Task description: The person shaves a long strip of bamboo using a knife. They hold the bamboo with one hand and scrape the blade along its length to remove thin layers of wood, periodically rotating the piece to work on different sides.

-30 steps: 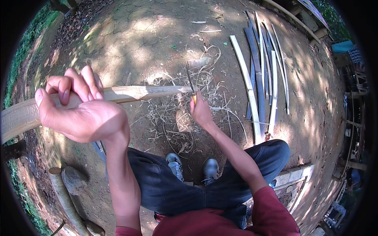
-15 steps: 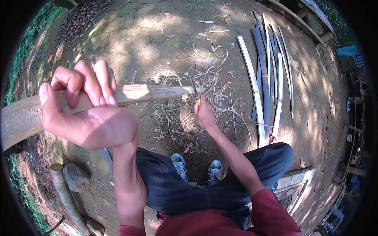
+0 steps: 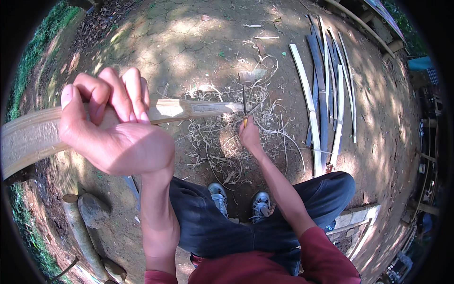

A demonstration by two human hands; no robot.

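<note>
My left hand (image 3: 120, 132) is closed round a long, pale split-bamboo piece (image 3: 208, 108), its fingers curled over the top. The bamboo runs from the left rim, where it looks wide, to a narrower end near the middle of the view. At that narrow end, my right hand (image 3: 250, 137) grips a knife (image 3: 244, 102) by its yellowish handle. The thin dark blade points away from me, upright in the view, at the bamboo's tip. Whether the edge touches the wood I cannot tell.
Curly bamboo shavings (image 3: 222, 156) lie on the dirt ground in front of my shoes (image 3: 260, 206). Several long bamboo strips (image 3: 313, 125), pale and dark, lie at the right. A log (image 3: 78, 227) and a stone (image 3: 93, 210) are at the lower left.
My right hand and the knife have moved slightly right, to the bamboo's tip. My left hand has shifted a little right and away from me, still round the bamboo.
</note>
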